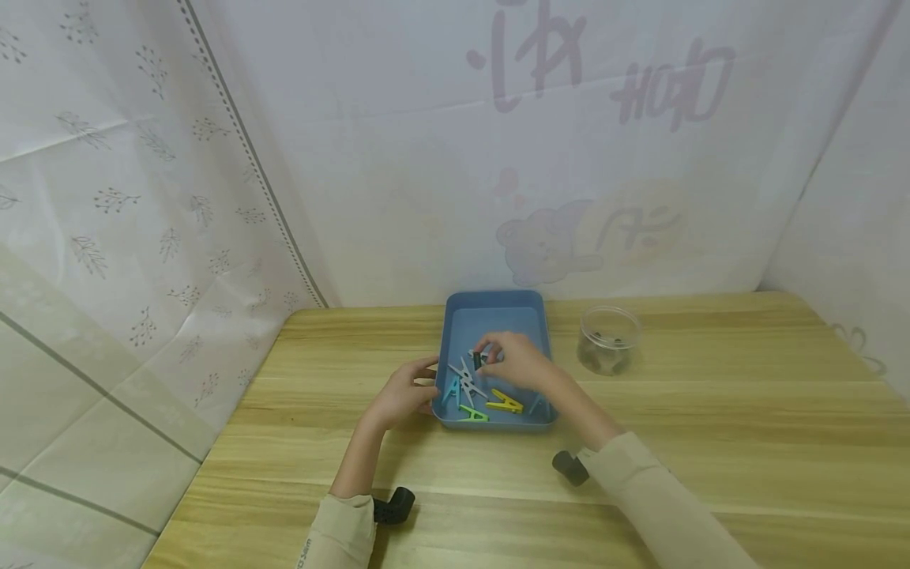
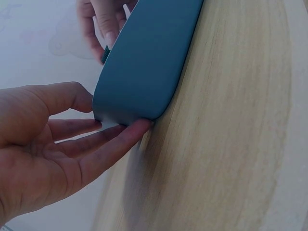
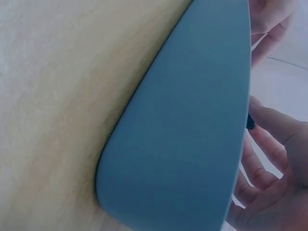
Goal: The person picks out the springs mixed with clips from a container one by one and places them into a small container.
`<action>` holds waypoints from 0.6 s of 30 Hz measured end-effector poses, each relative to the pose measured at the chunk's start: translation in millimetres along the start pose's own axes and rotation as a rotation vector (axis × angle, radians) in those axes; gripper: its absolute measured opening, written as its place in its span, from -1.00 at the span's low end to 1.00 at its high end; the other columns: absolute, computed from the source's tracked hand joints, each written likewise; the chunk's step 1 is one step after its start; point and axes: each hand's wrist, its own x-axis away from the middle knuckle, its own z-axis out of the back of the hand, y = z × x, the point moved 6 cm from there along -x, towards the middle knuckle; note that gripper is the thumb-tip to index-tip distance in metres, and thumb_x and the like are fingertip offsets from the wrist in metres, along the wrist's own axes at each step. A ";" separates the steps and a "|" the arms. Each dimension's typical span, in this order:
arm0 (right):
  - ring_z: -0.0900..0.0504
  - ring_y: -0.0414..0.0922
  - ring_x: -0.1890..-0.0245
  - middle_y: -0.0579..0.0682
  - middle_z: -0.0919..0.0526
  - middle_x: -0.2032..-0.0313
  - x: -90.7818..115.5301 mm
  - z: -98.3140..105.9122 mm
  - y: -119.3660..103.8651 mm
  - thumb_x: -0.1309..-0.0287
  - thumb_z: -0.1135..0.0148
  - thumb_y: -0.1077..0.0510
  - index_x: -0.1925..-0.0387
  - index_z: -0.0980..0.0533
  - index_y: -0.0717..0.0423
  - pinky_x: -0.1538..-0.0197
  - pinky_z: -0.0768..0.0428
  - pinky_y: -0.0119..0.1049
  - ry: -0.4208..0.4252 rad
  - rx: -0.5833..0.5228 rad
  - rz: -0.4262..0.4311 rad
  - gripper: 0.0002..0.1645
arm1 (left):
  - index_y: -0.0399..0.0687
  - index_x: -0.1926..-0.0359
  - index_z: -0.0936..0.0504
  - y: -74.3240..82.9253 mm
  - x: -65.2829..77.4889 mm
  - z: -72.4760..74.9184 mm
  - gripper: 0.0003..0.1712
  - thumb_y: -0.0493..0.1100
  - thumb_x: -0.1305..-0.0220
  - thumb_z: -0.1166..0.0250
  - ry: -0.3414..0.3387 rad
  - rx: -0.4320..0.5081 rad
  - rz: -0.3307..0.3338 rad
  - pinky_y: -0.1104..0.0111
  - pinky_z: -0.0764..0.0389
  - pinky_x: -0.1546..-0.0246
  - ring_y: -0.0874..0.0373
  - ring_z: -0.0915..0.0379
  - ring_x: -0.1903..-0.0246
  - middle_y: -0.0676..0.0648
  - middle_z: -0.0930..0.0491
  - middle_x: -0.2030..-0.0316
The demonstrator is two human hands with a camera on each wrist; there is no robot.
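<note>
A blue tray (image 1: pixel 498 300) lies on the table with several clothespins in it. Among these are a yellow clothespin (image 1: pixel 505 401), a green clothespin (image 1: pixel 473 414), a light-blue clothespin (image 1: pixel 453 390) and white clothespins (image 1: pixel 466 381). My left hand (image 1: pixel 407 395) holds the tray's near left side, thumb at the rim and fingers spread against the outer wall (image 2: pixel 139 72). Over the tray's inside, my right hand (image 1: pixel 517 360) pinches a small dark ribbed piece (image 3: pixel 250 122) between thumb and fingers. Most of this piece is hidden, so its kind cannot be told.
Right of the tray stands a clear round tub (image 1: pixel 609 341) with dark items inside. The wooden table (image 1: pixel 711 411) meets a pale printed cloth (image 1: pixel 398 197) at the back. Black camera mounts (image 1: pixel 396 506) stick out from both wrists.
</note>
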 end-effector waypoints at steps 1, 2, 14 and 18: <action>-0.67 -0.05 0.20 0.02 -0.72 0.23 0.3 0.1 -0.3 -0.27 -0.49 0.17 -0.11 -0.64 0.19 0.17 -0.66 -0.15 0.003 -0.002 0.001 -0.59 | -0.47 -0.56 -0.21 0.1 0.1 0.1 -0.25 -0.45 -0.37 -0.12 0.000 -0.001 0.001 0.04 -0.82 0.12 -0.40 -0.57 -0.21 -0.57 -0.42 -0.32; -0.67 -0.04 0.19 0.02 -0.72 0.22 0.8 0.3 -0.4 -0.27 -0.49 0.17 -0.11 -0.65 0.18 0.17 -0.66 -0.14 0.006 -0.003 0.001 -0.59 | -0.47 -0.56 -0.21 0.1 0.0 0.1 -0.25 -0.45 -0.37 -0.12 0.000 -0.002 0.000 0.05 -0.82 0.12 -0.40 -0.57 -0.21 -0.57 -0.42 -0.31; -0.69 -0.08 0.26 0.10 -0.74 0.13 7.1 1.5 3.5 -0.29 -0.47 0.17 -0.14 -0.63 0.20 0.14 -0.72 -0.11 0.062 -0.054 -0.002 -0.58 | -0.48 -0.56 -0.20 -0.6 -0.7 -0.6 -0.25 -0.47 -0.36 -0.11 -0.007 0.012 -0.001 0.04 -0.81 0.11 -0.38 -0.58 -0.21 -0.57 -0.42 -0.32; -0.66 -0.10 0.28 0.12 -0.73 0.10 9.7 1.7 3.1 -0.30 -0.47 0.16 -0.15 -0.62 0.23 0.18 -0.69 -0.16 0.072 -0.054 -0.005 -0.56 | -0.47 -0.56 -0.21 -0.5 -0.4 -0.6 -0.25 -0.47 -0.37 -0.10 -0.007 0.009 -0.005 0.04 -0.81 0.11 -0.39 -0.57 -0.22 -0.57 -0.42 -0.32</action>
